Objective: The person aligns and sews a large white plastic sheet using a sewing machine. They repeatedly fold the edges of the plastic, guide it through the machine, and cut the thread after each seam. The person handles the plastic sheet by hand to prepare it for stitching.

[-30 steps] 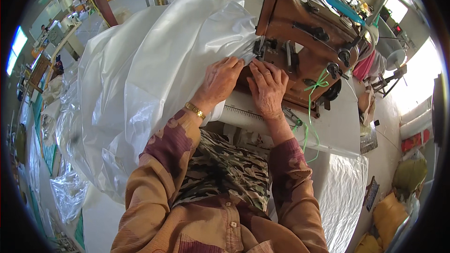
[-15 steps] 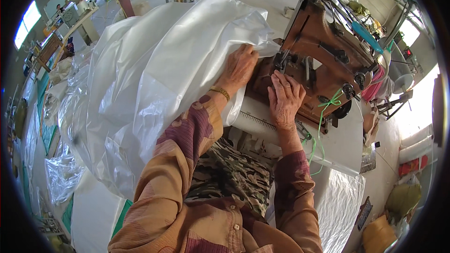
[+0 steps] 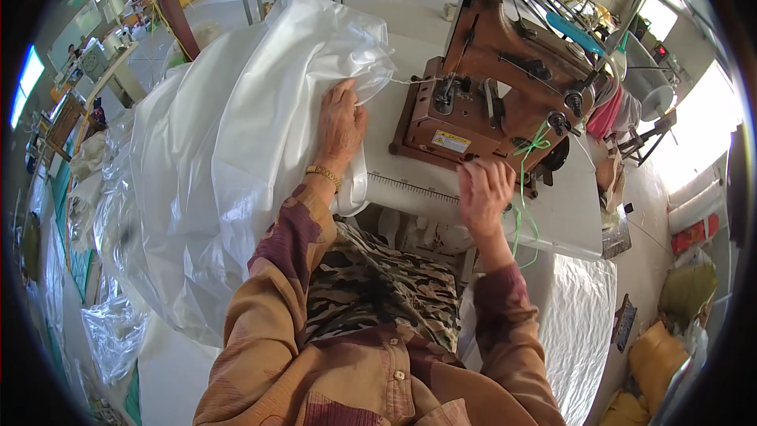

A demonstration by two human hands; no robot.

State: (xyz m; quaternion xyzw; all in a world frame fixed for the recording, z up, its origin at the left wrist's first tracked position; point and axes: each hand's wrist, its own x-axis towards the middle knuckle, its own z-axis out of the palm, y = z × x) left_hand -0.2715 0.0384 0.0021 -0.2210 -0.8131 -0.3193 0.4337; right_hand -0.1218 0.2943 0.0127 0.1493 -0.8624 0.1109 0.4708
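Landmark = brown sewing machine [image 3: 493, 87], sitting on the white worktable [image 3: 568, 213].

Big white plastic sack [image 3: 236, 150]: heaped left of the machine, draped off the table's left edge and down toward the floor. Its near corner sits just left of the machine base, and a thin thread runs from that corner to the machine.

More clear plastic sheeting [image 3: 110, 323] piled well left of and below the machine, at floor level.

Green string [image 3: 524, 189] hangs off the machine's front right side, down over the table edge.

Left hand [image 3: 339, 122]: left of the machine, palm down on the sack, fingers curled and bunching the material at that corner. Gripping the sack.

Right hand [image 3: 482, 188]: just in front of the machine base, over the table's front edge, fingers loosely bent, half open. Holding anything? Cannot tell; the green string is right beside it.
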